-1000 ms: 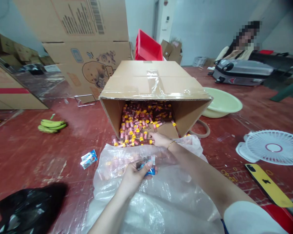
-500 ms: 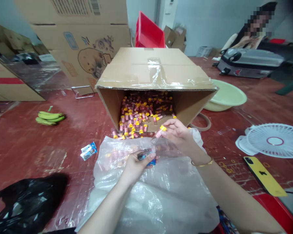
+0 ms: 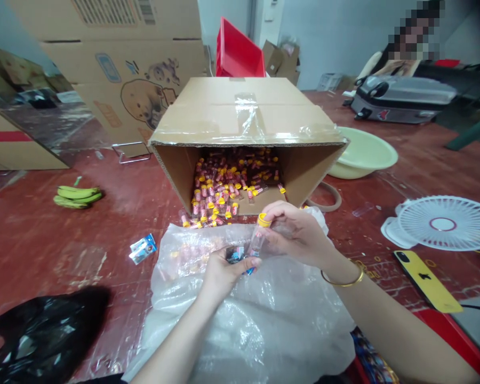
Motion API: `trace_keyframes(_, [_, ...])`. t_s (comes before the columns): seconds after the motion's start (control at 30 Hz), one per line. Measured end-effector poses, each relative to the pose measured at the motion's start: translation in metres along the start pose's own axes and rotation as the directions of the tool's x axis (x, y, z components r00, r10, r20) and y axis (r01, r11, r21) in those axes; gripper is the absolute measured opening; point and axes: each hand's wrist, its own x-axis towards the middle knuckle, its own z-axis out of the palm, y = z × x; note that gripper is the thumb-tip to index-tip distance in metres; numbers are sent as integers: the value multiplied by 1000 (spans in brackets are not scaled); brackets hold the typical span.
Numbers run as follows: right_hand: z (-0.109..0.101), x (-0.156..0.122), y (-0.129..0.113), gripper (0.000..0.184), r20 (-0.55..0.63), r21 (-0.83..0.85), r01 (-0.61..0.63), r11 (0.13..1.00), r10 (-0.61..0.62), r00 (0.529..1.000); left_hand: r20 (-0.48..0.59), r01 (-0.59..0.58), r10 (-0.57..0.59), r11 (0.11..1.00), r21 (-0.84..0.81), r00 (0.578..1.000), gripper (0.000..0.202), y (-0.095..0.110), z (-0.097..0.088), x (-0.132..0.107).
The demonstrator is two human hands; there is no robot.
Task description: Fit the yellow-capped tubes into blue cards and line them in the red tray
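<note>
My right hand grips a small clear tube with a yellow cap, held nearly upright over a clear plastic bag. My left hand is closed on a small blue-and-dark card packet just left of the tube's lower end. Right behind them a cardboard box lies on its side with its mouth toward me, and several yellow-capped tubes spill from it onto the red floor.
A second small packet lies on the floor at left, bananas farther left, a black bag near left. At right sit a pale basin, white fan and yellow phone. A person sits by a suitcase.
My right hand reached into the pile at the box mouth, took one tube and drew it back and down beside the packet in my left hand. The left hand barely moved.
</note>
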Motion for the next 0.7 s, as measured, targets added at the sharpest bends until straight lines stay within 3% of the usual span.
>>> trace_keyframes(0.07, [0, -1, -2, 10, -17, -64, 42, 997, -43, 999, 3, 16, -16, 1000, -9, 1000, 31, 1, 0, 0])
trace_keyframes(0.2, [0, -1, -5, 10, 96, -97, 57, 994, -47, 994, 17, 60, -60, 997, -44, 998, 32, 0, 1, 1])
trace_keyframes(0.3, [3, -1, 2, 10, 104, 132, -164, 978, 151, 983, 37, 56, -54, 996, -64, 998, 31, -3, 2, 1])
trace_keyframes(0.4, [9, -5, 16, 18, 200, 391, -440, 808, 393, 898, 83, 118, -104, 975, -187, 991, 33, -4, 3, -1])
trace_keyframes(0.47, [14, -12, 22, 20, 225, 439, -491, 752, 437, 871, 138, 209, -174, 927, -311, 975, 40, -2, 4, -3])
trace_keyframes(0.53, [20, -21, 23, 21, 219, 433, -454, 778, 398, 891, 181, 272, -216, 877, -396, 960, 44, 3, 7, -4])
trace_keyframes(0.6, [26, -32, 20, 39, 224, 384, -387, 838, 322, 920, 196, 284, -217, 849, -446, 956, 44, 7, 10, -3])
trace_keyframes(0.7, [37, -46, 10, 84, 222, 247, -330, 911, 278, 935, 179, 265, -201, 825, -498, 963, 42, 14, 17, 1])
